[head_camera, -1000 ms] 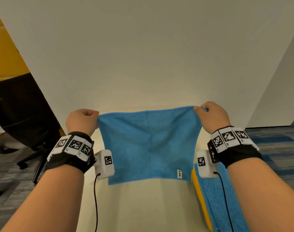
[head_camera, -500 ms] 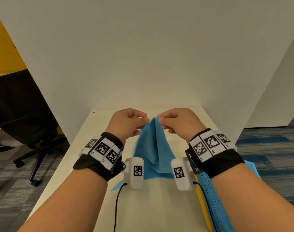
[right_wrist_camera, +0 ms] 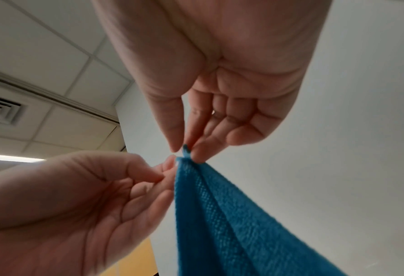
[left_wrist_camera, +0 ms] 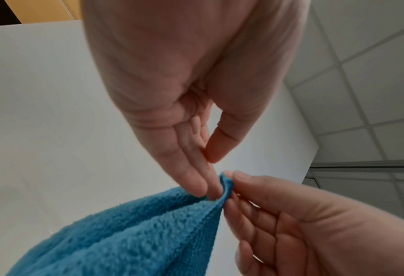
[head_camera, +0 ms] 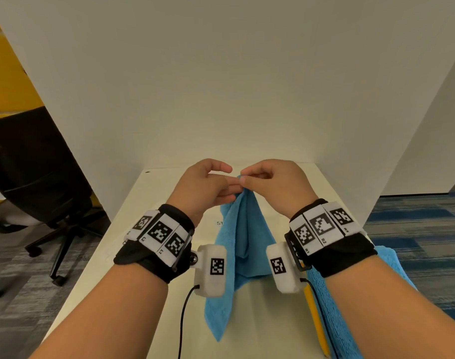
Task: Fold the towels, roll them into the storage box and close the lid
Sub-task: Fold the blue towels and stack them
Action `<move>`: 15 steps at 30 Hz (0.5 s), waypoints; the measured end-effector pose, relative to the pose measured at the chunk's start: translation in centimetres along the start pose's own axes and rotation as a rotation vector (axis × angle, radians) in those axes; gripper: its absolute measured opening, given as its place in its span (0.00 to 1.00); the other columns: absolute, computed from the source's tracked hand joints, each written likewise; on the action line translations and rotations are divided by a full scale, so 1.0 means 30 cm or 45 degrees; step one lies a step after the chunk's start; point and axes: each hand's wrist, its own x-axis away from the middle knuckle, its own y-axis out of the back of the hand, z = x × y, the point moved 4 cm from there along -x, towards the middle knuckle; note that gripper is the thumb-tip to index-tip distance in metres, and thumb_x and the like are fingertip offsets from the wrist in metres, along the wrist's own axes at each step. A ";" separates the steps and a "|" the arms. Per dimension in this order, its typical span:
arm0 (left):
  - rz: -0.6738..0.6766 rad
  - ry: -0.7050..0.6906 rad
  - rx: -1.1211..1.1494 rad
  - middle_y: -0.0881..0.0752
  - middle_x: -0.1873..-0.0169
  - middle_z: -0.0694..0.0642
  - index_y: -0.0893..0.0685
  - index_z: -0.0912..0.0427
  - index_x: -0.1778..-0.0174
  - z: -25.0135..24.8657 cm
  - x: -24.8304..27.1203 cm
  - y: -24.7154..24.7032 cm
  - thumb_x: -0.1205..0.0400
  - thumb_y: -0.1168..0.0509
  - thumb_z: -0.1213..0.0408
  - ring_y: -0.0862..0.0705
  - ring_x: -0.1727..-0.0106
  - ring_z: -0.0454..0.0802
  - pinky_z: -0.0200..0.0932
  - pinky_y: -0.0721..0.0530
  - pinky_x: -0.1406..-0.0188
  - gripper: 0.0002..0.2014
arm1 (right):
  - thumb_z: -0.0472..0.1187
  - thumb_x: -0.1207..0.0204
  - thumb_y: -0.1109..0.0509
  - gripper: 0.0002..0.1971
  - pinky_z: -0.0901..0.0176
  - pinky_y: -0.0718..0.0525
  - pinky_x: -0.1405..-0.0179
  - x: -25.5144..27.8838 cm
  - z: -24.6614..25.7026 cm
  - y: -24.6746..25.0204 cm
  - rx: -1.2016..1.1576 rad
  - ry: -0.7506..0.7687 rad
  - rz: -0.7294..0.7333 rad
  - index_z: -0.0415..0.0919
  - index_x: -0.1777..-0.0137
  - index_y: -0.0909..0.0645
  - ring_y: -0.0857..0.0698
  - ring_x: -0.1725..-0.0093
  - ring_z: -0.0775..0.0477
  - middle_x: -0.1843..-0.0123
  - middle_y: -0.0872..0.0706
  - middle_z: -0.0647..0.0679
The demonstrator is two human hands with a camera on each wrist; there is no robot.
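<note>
A blue towel [head_camera: 243,237] hangs folded in half above the white table [head_camera: 143,255], its two top corners brought together and its lower tip touching the tabletop. My right hand [head_camera: 243,177] pinches those corners between thumb and fingers; the pinch shows in the right wrist view [right_wrist_camera: 186,147]. My left hand [head_camera: 230,182] is right beside it. Its straight fingers [left_wrist_camera: 203,186] touch the towel [left_wrist_camera: 137,233] just below the corners, and its thumb stands apart from them. No storage box is in view.
A stack of blue towels [head_camera: 338,320] with a yellow one [head_camera: 316,320] lies along the table's right edge under my right forearm. White partition walls [head_camera: 221,86] close off the back and right. A black office chair [head_camera: 34,177] stands on the floor to the left.
One second ago the towel was spread wide between both hands. The hands came together at the middle, folding it in half, and the left fingers have since straightened off their corner.
</note>
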 end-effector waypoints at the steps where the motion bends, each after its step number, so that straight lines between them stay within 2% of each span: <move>1: 0.020 -0.017 -0.014 0.09 0.54 0.63 0.23 0.59 0.47 -0.008 0.003 -0.002 0.20 0.38 0.77 0.09 0.50 0.56 0.49 0.13 0.46 0.10 | 0.44 0.29 0.22 0.05 0.66 0.18 0.51 0.003 0.003 0.001 0.030 0.018 -0.007 0.54 0.55 0.13 0.14 0.56 0.61 0.57 0.12 0.59; 3: 0.055 -0.048 -0.079 0.08 0.53 0.59 0.26 0.55 0.50 -0.018 0.007 -0.005 0.20 0.39 0.76 0.10 0.48 0.54 0.49 0.19 0.47 0.10 | 0.41 0.29 0.24 0.07 0.68 0.18 0.54 0.005 0.004 0.006 0.102 0.045 -0.046 0.51 0.53 0.14 0.16 0.59 0.62 0.58 0.13 0.59; 6: 0.093 -0.091 -0.184 0.08 0.54 0.53 0.27 0.53 0.51 -0.023 0.012 -0.011 0.19 0.39 0.73 0.11 0.48 0.46 0.42 0.25 0.54 0.09 | 0.36 0.28 0.27 0.08 0.74 0.21 0.57 0.004 0.005 0.020 0.142 0.098 -0.117 0.50 0.55 0.14 0.19 0.63 0.66 0.62 0.15 0.61; 9: 0.069 -0.211 -0.329 0.08 0.54 0.52 0.22 0.53 0.47 -0.025 0.017 -0.015 0.21 0.33 0.73 0.12 0.54 0.39 0.31 0.21 0.58 0.12 | 0.35 0.28 0.27 0.08 0.81 0.24 0.61 0.010 0.016 0.027 0.095 0.151 -0.120 0.51 0.56 0.14 0.20 0.65 0.69 0.62 0.16 0.61; 11: 0.013 -0.346 -0.576 0.12 0.53 0.49 0.19 0.46 0.46 -0.030 0.013 -0.015 0.23 0.28 0.67 0.16 0.55 0.40 0.31 0.21 0.54 0.14 | 0.34 0.29 0.28 0.10 0.80 0.23 0.60 0.016 0.030 0.031 0.031 0.202 -0.101 0.51 0.57 0.16 0.20 0.64 0.68 0.61 0.15 0.60; 13: -0.031 -0.437 -0.852 0.21 0.49 0.45 0.19 0.39 0.48 -0.036 0.010 -0.016 0.24 0.27 0.60 0.21 0.52 0.37 0.27 0.26 0.53 0.13 | 0.33 0.29 0.27 0.11 0.76 0.21 0.60 0.019 0.041 0.034 -0.033 0.246 -0.088 0.52 0.57 0.19 0.18 0.62 0.65 0.60 0.15 0.58; 15: -0.037 -0.462 -0.946 0.21 0.49 0.44 0.16 0.42 0.49 -0.039 0.002 -0.015 0.21 0.30 0.58 0.21 0.49 0.39 0.32 0.25 0.50 0.07 | 0.32 0.30 0.27 0.11 0.73 0.20 0.58 0.021 0.042 0.034 -0.062 0.280 -0.096 0.50 0.58 0.22 0.17 0.60 0.62 0.60 0.15 0.57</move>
